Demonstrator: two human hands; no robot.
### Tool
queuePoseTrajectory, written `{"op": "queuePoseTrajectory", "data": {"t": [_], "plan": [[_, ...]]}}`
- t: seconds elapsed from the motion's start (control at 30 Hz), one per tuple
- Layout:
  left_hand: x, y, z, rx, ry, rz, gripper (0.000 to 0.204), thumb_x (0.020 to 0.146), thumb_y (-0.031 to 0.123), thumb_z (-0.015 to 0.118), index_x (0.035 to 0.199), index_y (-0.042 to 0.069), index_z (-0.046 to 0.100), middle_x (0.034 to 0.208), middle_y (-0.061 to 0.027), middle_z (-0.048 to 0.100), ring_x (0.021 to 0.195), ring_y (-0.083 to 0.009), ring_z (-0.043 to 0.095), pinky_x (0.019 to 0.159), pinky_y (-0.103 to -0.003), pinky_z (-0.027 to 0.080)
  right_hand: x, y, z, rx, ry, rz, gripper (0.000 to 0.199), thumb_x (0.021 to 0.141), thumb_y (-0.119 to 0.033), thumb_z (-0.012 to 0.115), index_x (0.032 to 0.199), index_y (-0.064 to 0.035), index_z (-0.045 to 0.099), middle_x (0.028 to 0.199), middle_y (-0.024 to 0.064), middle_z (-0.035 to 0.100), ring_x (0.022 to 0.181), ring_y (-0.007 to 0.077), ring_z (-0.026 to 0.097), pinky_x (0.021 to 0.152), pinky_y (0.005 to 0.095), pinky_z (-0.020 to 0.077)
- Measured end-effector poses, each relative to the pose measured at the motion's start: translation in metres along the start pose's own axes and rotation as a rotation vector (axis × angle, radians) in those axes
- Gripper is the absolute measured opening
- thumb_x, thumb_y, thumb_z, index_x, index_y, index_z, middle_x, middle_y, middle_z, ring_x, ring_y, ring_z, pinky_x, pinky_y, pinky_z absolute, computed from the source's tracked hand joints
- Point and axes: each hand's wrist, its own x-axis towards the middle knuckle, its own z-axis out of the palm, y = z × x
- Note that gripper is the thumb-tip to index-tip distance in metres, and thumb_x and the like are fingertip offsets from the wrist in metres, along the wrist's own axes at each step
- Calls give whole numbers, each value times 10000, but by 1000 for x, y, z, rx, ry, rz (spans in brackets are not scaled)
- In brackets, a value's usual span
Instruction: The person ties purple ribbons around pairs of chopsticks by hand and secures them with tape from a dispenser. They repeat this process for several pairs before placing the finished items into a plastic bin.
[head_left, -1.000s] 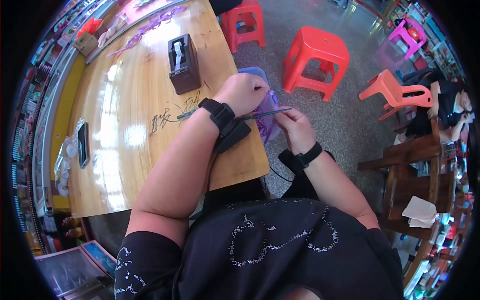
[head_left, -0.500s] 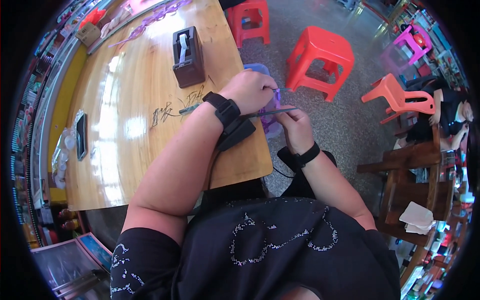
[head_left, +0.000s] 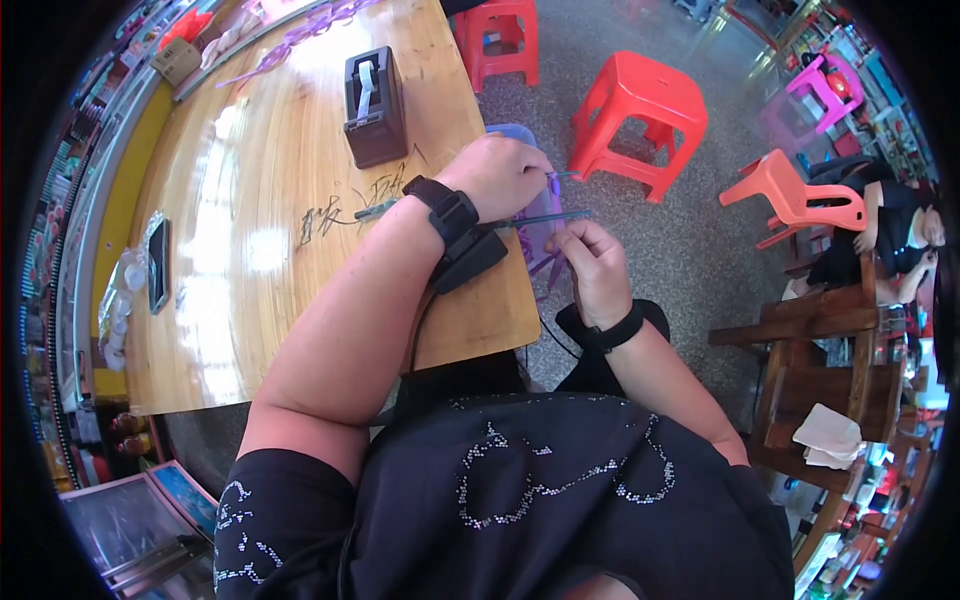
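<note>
My left hand (head_left: 503,172) is closed above the table's right edge, its fingers pinched at a purple ribbon (head_left: 554,188). By these fingertips a thin green stick with a red tip (head_left: 569,175) pokes out. Lower and to the right, my right hand (head_left: 597,262) pinches the purple ribbon, thumb against forefinger. A slim dark-green rod (head_left: 553,217) runs between the hands; it seems to pass under my left wrist. Purple strips hang over a translucent bluish tub (head_left: 512,132) beside the table, largely hidden by my left hand.
The wooden table (head_left: 250,330) bears a black tape dispenser (head_left: 378,125), a phone (head_left: 159,265) and more purple ribbon (head_left: 300,35). Red stools (head_left: 650,85) stand beyond its right edge. At right are an orange chair (head_left: 790,195), a wooden chair (head_left: 820,330) and a seated person (head_left: 895,215).
My right hand has turned a little and dropped slightly away from the dark-green rod, showing more of the purple strips. The left hand stays nearly in place, still closed.
</note>
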Motion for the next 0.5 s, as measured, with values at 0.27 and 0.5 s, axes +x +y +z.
{"op": "queuePoseTrajectory", "data": {"t": [0.27, 0.5], "plan": [[0, 3, -1, -26, -33, -37, 246, 794, 220, 490, 902, 96, 672, 847, -145, 642, 830, -310, 604, 767, -376, 477, -7, -1, -4, 109, 57, 67, 85, 862, -91, 497, 832, -27, 544, 753, 63, 576, 705, 144, 536, 682, 264, 420], [-1, 6, -4, -18, -34, -23, 236, 784, 176, 521, 930, 47, 653, 867, -157, 644, 811, -303, 617, 749, -355, 488, -12, -14, 0, 129, 75, 102, 91, 874, -98, 500, 825, -35, 541, 718, 47, 552, 670, 129, 515, 651, 249, 412]]}}
